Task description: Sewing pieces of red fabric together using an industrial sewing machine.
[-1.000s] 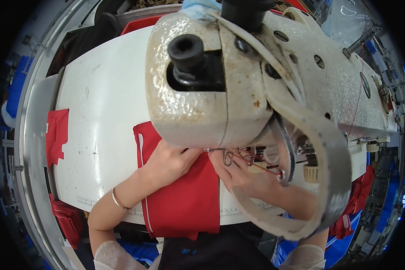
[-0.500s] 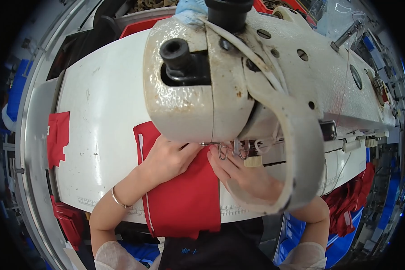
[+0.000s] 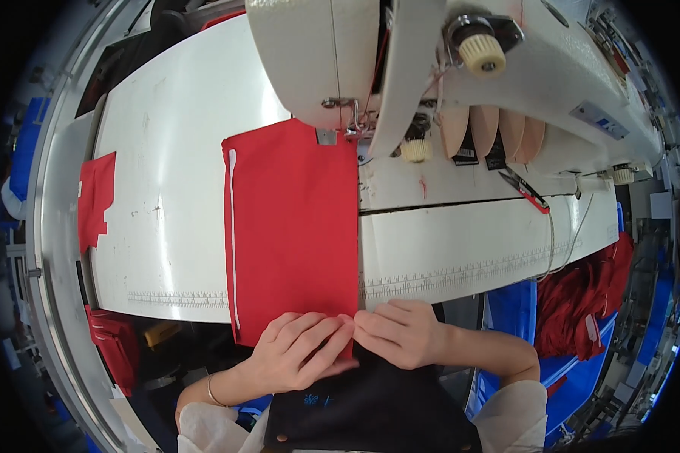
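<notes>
Red fabric panel (image 3: 291, 234): I see it flat on the white tabletop (image 3: 166, 151), its far edge under the sewing machine (image 3: 400, 68) at 12 o'clock, its near edge hanging over the front at 6 o'clock.
White strip (image 3: 233, 234): runs along the panel's 9 o'clock side.
Left hand (image 3: 298, 351): grip pinched on the panel's near edge.
Right hand (image 3: 400, 332): just beside, fingertips pinching the same edge at its 3 o'clock corner.
Red scrap (image 3: 94, 200): lies well apart at 9 o'clock.
Red pile (image 3: 589, 302): sits off the tabletop at 3 o'clock.
</notes>
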Demonstrator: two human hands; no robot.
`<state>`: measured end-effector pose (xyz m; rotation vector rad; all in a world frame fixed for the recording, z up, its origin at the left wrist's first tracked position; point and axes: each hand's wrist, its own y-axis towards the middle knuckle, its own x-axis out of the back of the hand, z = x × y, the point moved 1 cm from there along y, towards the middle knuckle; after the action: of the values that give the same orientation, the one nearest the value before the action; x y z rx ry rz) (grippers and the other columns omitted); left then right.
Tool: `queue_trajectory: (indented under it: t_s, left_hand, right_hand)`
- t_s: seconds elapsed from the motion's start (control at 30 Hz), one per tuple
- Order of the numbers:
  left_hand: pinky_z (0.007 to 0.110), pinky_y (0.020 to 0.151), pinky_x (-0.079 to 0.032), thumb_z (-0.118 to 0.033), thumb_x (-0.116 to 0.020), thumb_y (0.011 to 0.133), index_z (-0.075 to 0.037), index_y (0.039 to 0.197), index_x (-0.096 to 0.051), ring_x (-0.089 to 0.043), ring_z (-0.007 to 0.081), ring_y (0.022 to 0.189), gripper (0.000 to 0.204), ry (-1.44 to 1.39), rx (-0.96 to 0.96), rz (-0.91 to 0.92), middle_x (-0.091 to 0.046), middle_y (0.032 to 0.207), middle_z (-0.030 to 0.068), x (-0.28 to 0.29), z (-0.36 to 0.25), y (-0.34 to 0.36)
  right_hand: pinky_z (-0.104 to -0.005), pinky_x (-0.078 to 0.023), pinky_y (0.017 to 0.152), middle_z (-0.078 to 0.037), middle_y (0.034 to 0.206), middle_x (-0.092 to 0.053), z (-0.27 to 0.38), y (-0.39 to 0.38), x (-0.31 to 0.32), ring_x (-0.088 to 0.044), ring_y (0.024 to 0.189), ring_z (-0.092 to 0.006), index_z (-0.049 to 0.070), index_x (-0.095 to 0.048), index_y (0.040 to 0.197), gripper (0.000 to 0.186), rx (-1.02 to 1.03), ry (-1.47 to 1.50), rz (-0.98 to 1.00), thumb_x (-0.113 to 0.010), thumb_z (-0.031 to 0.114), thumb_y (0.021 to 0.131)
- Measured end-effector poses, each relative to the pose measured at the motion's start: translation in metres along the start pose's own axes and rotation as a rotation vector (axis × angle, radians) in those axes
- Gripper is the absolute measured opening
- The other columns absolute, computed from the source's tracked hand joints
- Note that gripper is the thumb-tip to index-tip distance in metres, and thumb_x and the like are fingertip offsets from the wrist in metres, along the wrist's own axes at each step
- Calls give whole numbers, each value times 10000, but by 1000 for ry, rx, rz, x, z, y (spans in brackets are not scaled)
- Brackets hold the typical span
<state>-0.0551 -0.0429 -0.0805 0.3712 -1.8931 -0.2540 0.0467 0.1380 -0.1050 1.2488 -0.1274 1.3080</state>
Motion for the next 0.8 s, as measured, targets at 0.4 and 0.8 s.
queue_trajectory:
  t_s: [0.4,0.8]
  left_hand:
    - [261,638,-504,-105,-646,607,-22,866,-707,-591,165,733,279,246,-139,-278,-664,829,69,23,-15,-6]
    - [257,654,-507,-94,-648,660,-12,894,-710,-607,165,736,256,323,-158,-236,-677,844,74,32,-16,-5]
  right_hand:
    - [-231,-434,540,-73,889,-568,4,23,10,-534,670,-138,-61,-653,1003,400,79,-36,-122,-633,64,623]
    - [-207,-383,474,-52,794,-573,6,29,9,-530,605,-114,-28,-706,918,407,152,-57,-225,-637,88,535]
